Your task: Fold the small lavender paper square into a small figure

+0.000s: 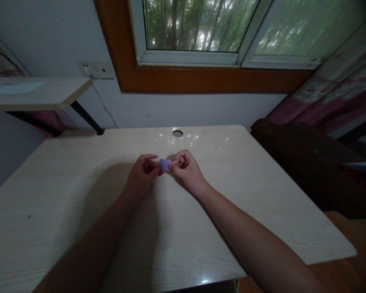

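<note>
A small purple piece of paper (164,164) is stretched between my two hands, just above the far middle of the pale wood-grain desk (183,228). My left hand (144,171) pinches its left edge between thumb and fingers. On the other side, my right hand (186,166) is closed on the right edge, with thumb and forefinger together. The fingertips cover both ends of the paper, so its full size is hidden.
A round cable hole (177,133) lies behind my hands near the desk's back edge. At the left stands a raised shelf (64,95) on black legs. Wall sockets (95,69) and a thin cable are behind it. Dark wooden furniture (293,162) stands right of the desk.
</note>
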Motion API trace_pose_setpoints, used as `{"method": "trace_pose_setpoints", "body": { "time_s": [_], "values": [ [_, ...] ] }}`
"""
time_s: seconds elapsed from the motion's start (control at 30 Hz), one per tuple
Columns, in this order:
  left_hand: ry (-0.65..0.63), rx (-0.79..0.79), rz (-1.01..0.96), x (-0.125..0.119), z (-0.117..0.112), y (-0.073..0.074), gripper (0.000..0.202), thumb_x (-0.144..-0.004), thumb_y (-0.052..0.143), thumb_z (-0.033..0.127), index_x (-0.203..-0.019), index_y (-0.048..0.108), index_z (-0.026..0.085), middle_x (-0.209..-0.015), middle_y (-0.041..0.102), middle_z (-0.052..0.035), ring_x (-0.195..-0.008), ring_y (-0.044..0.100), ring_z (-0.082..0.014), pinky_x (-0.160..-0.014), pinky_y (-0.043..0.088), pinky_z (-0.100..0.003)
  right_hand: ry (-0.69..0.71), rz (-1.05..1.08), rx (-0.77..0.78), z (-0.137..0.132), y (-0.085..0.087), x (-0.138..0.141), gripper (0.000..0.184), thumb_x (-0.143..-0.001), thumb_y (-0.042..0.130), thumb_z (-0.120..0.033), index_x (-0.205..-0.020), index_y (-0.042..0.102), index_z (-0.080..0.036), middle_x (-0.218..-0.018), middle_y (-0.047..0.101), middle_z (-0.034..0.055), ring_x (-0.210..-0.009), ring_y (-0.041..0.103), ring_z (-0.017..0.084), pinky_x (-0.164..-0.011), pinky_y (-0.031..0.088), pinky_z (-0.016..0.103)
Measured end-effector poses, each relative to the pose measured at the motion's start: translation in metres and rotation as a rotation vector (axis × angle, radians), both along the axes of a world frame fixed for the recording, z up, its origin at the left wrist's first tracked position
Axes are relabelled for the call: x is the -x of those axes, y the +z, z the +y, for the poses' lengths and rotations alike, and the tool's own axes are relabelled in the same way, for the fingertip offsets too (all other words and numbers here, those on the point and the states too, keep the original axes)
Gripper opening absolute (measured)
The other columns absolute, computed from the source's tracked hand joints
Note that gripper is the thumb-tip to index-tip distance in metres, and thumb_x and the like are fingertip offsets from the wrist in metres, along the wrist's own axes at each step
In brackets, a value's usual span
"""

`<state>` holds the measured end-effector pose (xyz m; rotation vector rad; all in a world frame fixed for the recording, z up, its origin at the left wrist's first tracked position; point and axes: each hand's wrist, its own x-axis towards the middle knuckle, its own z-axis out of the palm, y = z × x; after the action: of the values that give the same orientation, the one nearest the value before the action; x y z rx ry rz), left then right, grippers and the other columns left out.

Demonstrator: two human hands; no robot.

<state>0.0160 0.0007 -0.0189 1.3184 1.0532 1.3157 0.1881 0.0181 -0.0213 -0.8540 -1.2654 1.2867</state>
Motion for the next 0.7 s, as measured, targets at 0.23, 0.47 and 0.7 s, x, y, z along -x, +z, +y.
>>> {"method": "trace_pose_setpoints", "body": {
  "time_s": [0.23, 0.47, 0.7],
  "values": [
    [0.098, 0.023, -0.025, 0.005, 0.004, 0.003, 0.034, -0.075, 0.071, 0.027, -0.104, 0.057, 0.018, -0.074, 0.066, 0.0023, -0.068, 0.068, -0.0144, -0.071, 0.055, -0.031, -0.106, 0.039, 0.010, 0.006, -0.001, -0.004, 0.033, -0.067, 0.074, -0.027, -0.083, 0.046, -0.024, -0.067, 0.058, -0.0064, -0.059, 0.052, 0.010, -0.060, 0.041, 0.025],
    [0.034, 0.079, -0.045, 0.005, 0.002, 0.006, 0.026, -0.077, 0.069, 0.029, -0.099, 0.062, 0.017, -0.082, 0.069, -0.0015, -0.073, 0.068, -0.0145, -0.076, 0.055, -0.031, -0.083, 0.045, 0.028, 0.004, 0.002, -0.004, 0.031, -0.067, 0.074, -0.027, -0.083, 0.047, -0.024, -0.067, 0.058, -0.0065, -0.057, 0.050, 0.010, -0.059, 0.041, 0.025],
    [-0.072, 0.112, 0.144, 0.001, -0.004, 0.012, 0.018, -0.080, 0.068, 0.034, -0.082, 0.068, 0.016, -0.072, 0.069, -0.0022, -0.067, 0.064, -0.0146, -0.069, 0.052, -0.028, 0.015, 0.012, 0.021, 0.001, 0.001, -0.002, 0.028, -0.071, 0.074, -0.027, -0.086, 0.051, -0.023, -0.069, 0.061, -0.0051, -0.061, 0.055, 0.011, -0.063, 0.043, 0.027]
  ]
}}
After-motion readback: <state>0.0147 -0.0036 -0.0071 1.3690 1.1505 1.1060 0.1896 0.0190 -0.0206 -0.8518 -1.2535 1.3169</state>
